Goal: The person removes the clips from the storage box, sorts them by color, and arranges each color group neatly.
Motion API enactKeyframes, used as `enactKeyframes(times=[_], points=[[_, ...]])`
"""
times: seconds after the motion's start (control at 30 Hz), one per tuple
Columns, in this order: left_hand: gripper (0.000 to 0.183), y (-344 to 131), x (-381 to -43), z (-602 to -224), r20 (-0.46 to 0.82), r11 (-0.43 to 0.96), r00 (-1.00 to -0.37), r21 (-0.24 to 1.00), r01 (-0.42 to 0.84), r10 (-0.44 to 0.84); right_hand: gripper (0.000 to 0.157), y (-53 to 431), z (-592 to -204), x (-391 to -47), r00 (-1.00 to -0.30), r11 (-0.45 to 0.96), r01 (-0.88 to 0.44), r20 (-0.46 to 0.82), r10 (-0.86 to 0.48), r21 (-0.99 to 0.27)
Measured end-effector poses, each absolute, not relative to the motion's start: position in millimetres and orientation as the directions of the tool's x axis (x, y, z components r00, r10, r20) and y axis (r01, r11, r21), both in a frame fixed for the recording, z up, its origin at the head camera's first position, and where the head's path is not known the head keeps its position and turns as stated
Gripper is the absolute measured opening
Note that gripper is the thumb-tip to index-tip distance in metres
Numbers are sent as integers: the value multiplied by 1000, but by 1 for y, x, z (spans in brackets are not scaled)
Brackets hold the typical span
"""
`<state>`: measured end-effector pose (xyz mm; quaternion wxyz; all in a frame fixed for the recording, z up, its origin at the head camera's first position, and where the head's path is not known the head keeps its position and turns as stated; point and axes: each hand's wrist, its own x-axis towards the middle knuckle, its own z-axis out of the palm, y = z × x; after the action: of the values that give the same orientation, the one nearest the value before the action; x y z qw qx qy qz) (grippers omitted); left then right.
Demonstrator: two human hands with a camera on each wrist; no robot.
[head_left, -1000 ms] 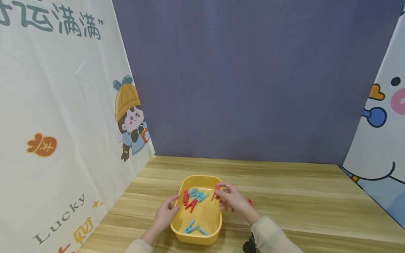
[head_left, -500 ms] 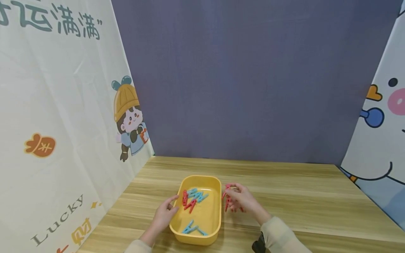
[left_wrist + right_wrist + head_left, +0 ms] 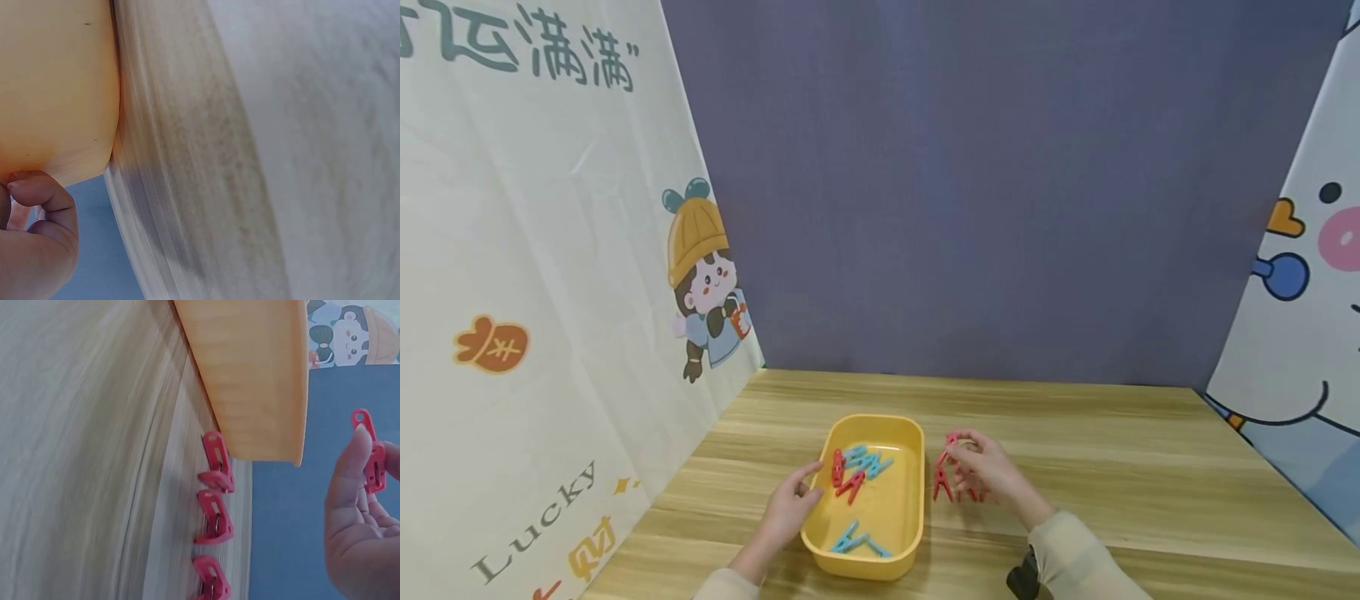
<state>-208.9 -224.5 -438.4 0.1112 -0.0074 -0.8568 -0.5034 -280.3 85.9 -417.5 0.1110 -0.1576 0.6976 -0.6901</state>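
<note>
A red plastic clothespin [image 3: 376, 465] is pinched between the thumb and fingers of the right hand [image 3: 996, 471], in the air to the right of a yellow bin [image 3: 887, 512]. Below that hand, a row of red clothespins [image 3: 222, 530] stands on spread legs beside the bin; three show in the right wrist view. The left hand [image 3: 788, 510] grips the bin's left rim, fingers bent at its edge.

Inside the bin, two red clothespins [image 3: 852, 487] lie by a cluster of light blue clothespins [image 3: 865, 463] toward the far end, with further blue ones [image 3: 850, 542] at the near end. Everything sits on a wood-grain counter [image 3: 1097, 467]. Pale sleeves [image 3: 1078, 554] cover the forearms. Behind rises a plain grey-purple backdrop [image 3: 970, 192], flanked by a left white sheet [image 3: 580, 275] with a cartoon child and "Lucky" lettering, and a right sheet [image 3: 1277, 358] with a cartoon face.
</note>
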Motion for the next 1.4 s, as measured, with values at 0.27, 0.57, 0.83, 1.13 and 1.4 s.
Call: enactKeyframes(times=[0.27,0.57,0.83,1.13,1.4], points=[[39,-226,-208,-438,203,497,-974,858,127,-101,63,100,-430,-293,-929,45,-52,32,-368,-998],[39,-227,-210,-440,200,503,-974,856,121,-106,58,109,-427,-292,-952,47,-36,19,-305,-998],[39,-227,-211,-439,202,494,-974,860,127,-102,57,115,-424,-288,-953,44,-16,2,-302,-999],[38,-225,-210,-439,205,492,-973,861,128,-106,56,120,-426,-289,-958,53,-14,-2,-287,-998],[38,-224,-211,-440,209,497,-972,858,129,-109,61,127,-428,-289,-955,81,-24,-1,-296,-996]])
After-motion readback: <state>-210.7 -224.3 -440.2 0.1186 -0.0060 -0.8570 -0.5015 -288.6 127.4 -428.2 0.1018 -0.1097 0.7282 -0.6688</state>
